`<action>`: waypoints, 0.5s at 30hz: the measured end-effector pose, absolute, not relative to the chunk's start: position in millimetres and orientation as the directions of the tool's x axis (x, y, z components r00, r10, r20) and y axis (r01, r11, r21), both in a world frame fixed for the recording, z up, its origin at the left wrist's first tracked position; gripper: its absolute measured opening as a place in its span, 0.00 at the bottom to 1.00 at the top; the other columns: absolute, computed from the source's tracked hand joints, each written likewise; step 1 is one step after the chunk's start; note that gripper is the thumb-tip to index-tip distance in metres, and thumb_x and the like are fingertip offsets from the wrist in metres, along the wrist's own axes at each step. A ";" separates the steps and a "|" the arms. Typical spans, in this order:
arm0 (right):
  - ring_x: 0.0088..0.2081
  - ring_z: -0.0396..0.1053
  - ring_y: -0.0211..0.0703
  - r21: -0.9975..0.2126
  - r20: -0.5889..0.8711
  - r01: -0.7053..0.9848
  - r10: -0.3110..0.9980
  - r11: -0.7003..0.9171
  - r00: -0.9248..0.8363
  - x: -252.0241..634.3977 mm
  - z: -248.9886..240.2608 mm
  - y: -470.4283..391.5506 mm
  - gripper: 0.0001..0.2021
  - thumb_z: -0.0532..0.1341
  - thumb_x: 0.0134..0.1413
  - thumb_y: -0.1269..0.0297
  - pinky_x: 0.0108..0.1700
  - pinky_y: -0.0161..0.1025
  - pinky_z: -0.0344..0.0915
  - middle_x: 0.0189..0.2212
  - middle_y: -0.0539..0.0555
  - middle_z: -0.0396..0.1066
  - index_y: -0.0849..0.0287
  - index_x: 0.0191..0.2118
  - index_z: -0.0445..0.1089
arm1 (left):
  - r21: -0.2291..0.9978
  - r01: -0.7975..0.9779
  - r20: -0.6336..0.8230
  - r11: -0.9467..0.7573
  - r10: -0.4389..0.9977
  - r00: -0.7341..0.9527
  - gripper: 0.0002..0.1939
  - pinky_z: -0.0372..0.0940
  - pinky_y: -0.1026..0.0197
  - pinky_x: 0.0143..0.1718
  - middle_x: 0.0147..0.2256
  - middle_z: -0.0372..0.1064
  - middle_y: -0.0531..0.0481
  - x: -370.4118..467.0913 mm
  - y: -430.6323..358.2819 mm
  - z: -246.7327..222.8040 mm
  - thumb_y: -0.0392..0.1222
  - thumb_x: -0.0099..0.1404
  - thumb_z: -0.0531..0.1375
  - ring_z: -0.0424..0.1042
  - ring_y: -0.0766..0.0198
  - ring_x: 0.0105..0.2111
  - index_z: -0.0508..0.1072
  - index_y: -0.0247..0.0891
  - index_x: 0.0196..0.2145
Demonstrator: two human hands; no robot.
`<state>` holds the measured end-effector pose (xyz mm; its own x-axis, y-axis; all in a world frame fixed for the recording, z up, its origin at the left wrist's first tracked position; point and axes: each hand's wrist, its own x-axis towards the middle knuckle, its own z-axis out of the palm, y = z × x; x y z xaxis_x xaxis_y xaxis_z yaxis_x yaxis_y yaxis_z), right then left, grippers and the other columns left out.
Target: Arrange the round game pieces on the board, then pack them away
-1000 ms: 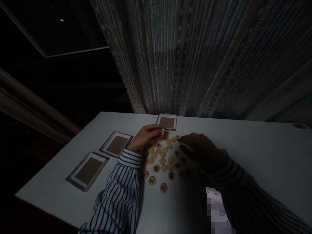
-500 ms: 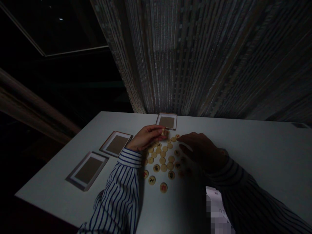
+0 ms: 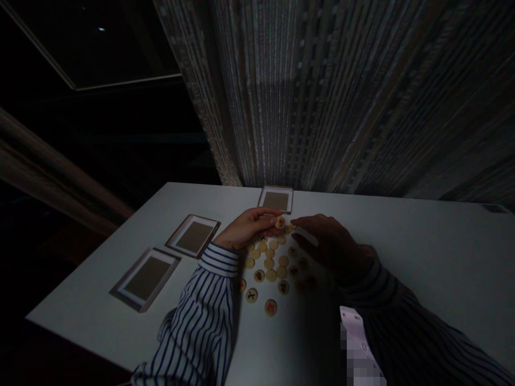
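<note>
Pieces (image 3: 269, 263), small, round and pale yellow, lie in a loose bunch on the white table (image 3: 398, 238), between and under my two hands. I look down at them from the head camera, and the room is dark.

My left hand (image 3: 250, 227) is closed on one piece (image 3: 280, 222). I grip it between thumb and fingers at the far end of the bunch, and its face shows a red sign. My right hand (image 3: 336, 244) is across from it, in deep shade. Its thumb and pointer finger are apart, and the pointer's tip is right at another piece (image 3: 291, 225). I cannot tell if it grips that one.

Some tops have signs in red or black that look like Chinese writing, but they are too small and dim for me to read. The closest piece (image 3: 271, 307) has a red sign. Just past it, to the left, is a piece with a black sign (image 3: 251, 295). Many in the middle have plain tops.

Two flat frames (image 3: 193, 236) with brown middles lie to the left, and a third frame (image 3: 276, 200) lies behind my left hand. Near the right striped sleeve (image 3: 398, 300) is a pink thing (image 3: 353, 319), partly hidden by blurry squares. A curtain (image 3: 273, 107) hangs behind the table.
</note>
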<state>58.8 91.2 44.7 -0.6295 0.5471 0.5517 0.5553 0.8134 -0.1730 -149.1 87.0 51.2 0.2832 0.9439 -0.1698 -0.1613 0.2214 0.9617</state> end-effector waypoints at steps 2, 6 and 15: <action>0.38 0.68 0.44 -0.177 0.581 0.536 0.527 0.826 -0.620 55.8 46.1 89.7 0.15 0.52 0.58 0.60 0.37 0.40 0.61 0.40 0.58 0.73 0.59 0.47 0.67 | 0.969 -0.135 -0.157 0.207 0.939 0.307 0.14 0.64 0.68 0.30 0.31 0.73 0.50 -145.9 86.3 52.9 0.36 0.54 0.63 0.72 0.70 0.26 0.69 0.32 0.40; 0.38 0.68 0.43 -0.200 0.579 0.503 0.516 0.841 -0.631 50.8 46.7 88.2 0.13 0.54 0.57 0.60 0.38 0.39 0.60 0.41 0.57 0.72 0.58 0.44 0.68 | 0.978 -0.101 -0.138 0.183 0.927 0.349 0.16 0.63 0.69 0.28 0.28 0.72 0.52 -140.9 83.6 55.0 0.37 0.53 0.64 0.71 0.71 0.25 0.68 0.33 0.41; 0.37 0.67 0.43 -0.164 0.481 0.564 0.565 0.809 -0.670 44.5 53.4 90.7 0.12 0.52 0.57 0.63 0.38 0.38 0.56 0.38 0.56 0.73 0.60 0.42 0.70 | 0.987 -0.059 -0.120 0.150 0.929 0.350 0.19 0.62 0.68 0.28 0.28 0.72 0.51 -138.0 81.5 54.7 0.40 0.54 0.63 0.70 0.70 0.25 0.67 0.34 0.44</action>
